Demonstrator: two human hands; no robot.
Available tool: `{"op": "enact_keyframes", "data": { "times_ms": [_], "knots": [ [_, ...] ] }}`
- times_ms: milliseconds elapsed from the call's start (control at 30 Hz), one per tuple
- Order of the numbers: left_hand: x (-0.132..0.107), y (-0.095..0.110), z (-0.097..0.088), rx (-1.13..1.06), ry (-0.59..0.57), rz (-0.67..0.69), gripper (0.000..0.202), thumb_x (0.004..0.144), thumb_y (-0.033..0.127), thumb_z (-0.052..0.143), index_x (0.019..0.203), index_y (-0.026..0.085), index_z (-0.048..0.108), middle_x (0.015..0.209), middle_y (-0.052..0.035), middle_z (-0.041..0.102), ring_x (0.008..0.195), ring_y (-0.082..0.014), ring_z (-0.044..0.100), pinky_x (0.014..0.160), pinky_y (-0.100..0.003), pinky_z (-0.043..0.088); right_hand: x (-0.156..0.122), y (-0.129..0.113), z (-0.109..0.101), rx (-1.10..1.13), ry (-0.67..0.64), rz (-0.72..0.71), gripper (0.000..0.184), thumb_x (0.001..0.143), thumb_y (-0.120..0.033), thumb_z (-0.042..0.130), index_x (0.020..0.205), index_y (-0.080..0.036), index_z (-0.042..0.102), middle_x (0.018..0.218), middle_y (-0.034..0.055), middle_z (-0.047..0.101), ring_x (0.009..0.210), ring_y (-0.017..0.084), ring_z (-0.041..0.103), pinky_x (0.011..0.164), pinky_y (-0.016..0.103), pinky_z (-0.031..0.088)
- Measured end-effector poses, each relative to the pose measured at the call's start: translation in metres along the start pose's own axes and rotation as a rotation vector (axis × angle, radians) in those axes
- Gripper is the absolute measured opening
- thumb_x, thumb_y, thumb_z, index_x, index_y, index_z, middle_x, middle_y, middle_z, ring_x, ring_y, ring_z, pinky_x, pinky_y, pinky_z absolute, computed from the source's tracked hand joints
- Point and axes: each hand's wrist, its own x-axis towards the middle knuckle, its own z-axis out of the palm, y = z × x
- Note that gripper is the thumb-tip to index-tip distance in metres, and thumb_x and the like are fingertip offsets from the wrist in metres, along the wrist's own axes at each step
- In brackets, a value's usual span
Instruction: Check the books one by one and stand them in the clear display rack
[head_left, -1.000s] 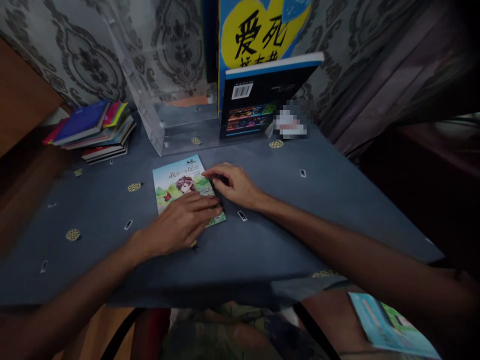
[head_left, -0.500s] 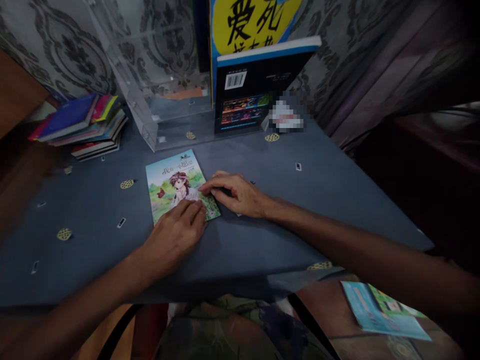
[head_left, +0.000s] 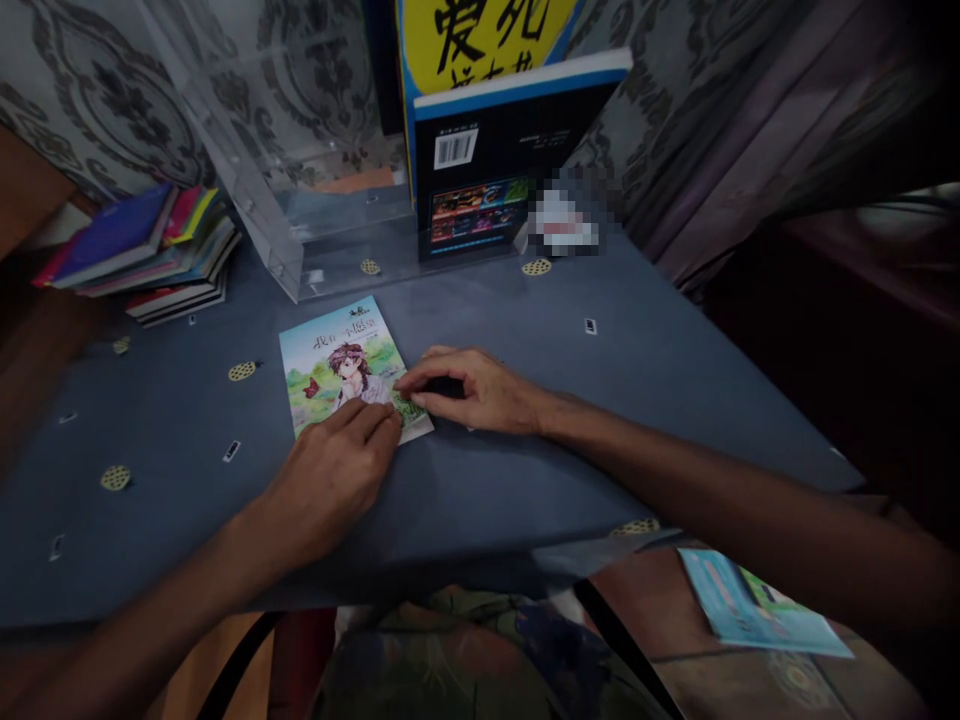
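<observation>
A thin illustrated booklet [head_left: 337,355] with a cartoon figure on its cover lies flat on the blue-grey tablecloth [head_left: 525,450]. My left hand [head_left: 330,480] rests on the booklet's near edge, its fingers together and pressing the lower right corner. My right hand [head_left: 472,385] sits at the booklet's right edge, thumb and forefinger pinched on that edge. Both hands touch the booklet, which stays on the cloth.
A clear acrylic stand [head_left: 300,170] at the back holds upright books, a black one [head_left: 495,160] in front of a yellow-blue one [head_left: 472,40]. A stack of colourful books [head_left: 142,250] lies far left. Another booklet [head_left: 757,605] rests on my lap, lower right.
My left hand has slid back from the cover's middle to its near right corner. My right hand moved down along the right edge. The view has shifted slightly.
</observation>
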Motion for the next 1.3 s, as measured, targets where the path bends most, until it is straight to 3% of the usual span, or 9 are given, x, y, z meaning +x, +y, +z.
{"op": "enact_keyframes", "data": {
  "times_ms": [233,433,600,733,1000,1100,1300],
  "knots": [
    [-0.006,0.01,0.01,0.107,0.037,-0.031,0.026,0.098,0.013,0.042,0.106,0.013,0.066,0.11,-0.0137,0.068,0.094,-0.0259,0.063,0.065,-0.035,0.058,0.001,0.006,-0.001,-0.02,-0.068,-0.073,0.023,0.085,-0.023,0.069,0.107,-0.019,0.07,0.094,0.0044,0.072,0.093,0.019,0.063,0.085,0.034,0.051],
    [-0.008,0.011,0.017,0.127,0.125,0.002,0.024,0.097,0.012,0.047,0.114,0.009,0.064,0.109,-0.0154,0.068,0.098,-0.0264,0.064,0.073,-0.036,0.059,0.003,0.006,-0.002,-0.155,-0.124,-0.143,0.027,0.084,-0.028,0.074,0.11,-0.018,0.07,0.097,0.0062,0.071,0.096,0.021,0.06,0.089,0.038,0.048],
    [-0.009,0.005,0.017,0.025,0.211,-0.035,0.025,0.101,0.023,0.046,0.112,0.011,0.066,0.108,-0.0125,0.071,0.099,-0.0243,0.066,0.075,-0.035,0.06,0.001,0.007,-0.003,-0.212,-0.122,-0.126,0.031,0.085,-0.032,0.074,0.114,-0.021,0.07,0.118,0.0102,0.067,0.113,0.025,0.058,0.098,0.043,0.047],
    [-0.013,-0.021,0.019,-0.054,0.197,-0.153,0.029,0.103,0.024,0.043,0.117,0.014,0.065,0.114,-0.0121,0.071,0.106,-0.0247,0.066,0.082,-0.038,0.06,0.0,0.007,-0.004,-0.245,-0.146,-0.084,0.034,0.085,-0.034,0.074,0.118,-0.023,0.069,0.13,0.0119,0.063,0.124,0.028,0.053,0.102,0.049,0.045],
    [-0.028,-0.111,0.037,-0.034,0.185,-0.473,0.034,0.1,0.028,0.039,0.114,0.015,0.068,0.121,-0.0139,0.069,0.106,-0.0288,0.068,0.091,-0.045,0.057,0.002,0.007,-0.005,-0.243,-0.171,-0.068,0.035,0.085,-0.034,0.075,0.116,-0.021,0.069,0.131,0.0129,0.062,0.123,0.029,0.054,0.103,0.051,0.046],
    [-0.029,-0.122,0.041,-0.077,0.182,-0.505,0.035,0.099,0.029,0.039,0.113,0.016,0.069,0.122,-0.013,0.069,0.108,-0.0285,0.068,0.093,-0.044,0.057,0.002,0.01,-0.005,-0.231,-0.174,-0.067,0.035,0.085,-0.037,0.074,0.117,-0.022,0.069,0.132,0.0128,0.062,0.124,0.029,0.054,0.102,0.052,0.046],
    [-0.032,-0.122,0.044,-0.092,0.211,-0.522,0.034,0.099,0.031,0.041,0.115,0.018,0.069,0.124,-0.0111,0.069,0.113,-0.027,0.066,0.097,-0.042,0.055,0.002,0.013,-0.004,-0.226,-0.172,-0.088,0.036,0.086,-0.04,0.073,0.117,-0.022,0.069,0.131,0.0134,0.062,0.123,0.029,0.054,0.102,0.053,0.046]
  ]
}}
